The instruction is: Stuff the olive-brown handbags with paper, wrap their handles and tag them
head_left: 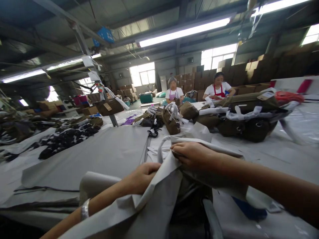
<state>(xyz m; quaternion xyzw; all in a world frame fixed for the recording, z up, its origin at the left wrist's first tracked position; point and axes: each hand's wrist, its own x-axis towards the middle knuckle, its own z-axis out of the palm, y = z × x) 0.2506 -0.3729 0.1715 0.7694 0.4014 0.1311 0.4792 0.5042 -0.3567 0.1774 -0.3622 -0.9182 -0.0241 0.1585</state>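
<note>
A grey sheet (159, 186), like coated fabric, is raised in folds in front of me. My right hand (190, 154) is closed on its upper edge, thumb and fingers pinched together. Lower and to the left, my left hand (142, 177) is closed at a fold of the same sheet. Its fingertips are hidden behind the material, and a silvery band (85, 209) circles that wrist. Beneath the raised sheet shows a dark olive bag (193, 192) with a pale strap (211, 217) hanging from it. Much of that bag is covered.
Large olive bags (249, 116) with white-wrapped handles lie at the right; a smaller olive bag (171, 121) stands ahead. Grey sheets (99, 149) cover the table at left, beside black-and-white bundles (67, 139). A metal post (113, 120) rises there. Two people (175, 93) work across the table.
</note>
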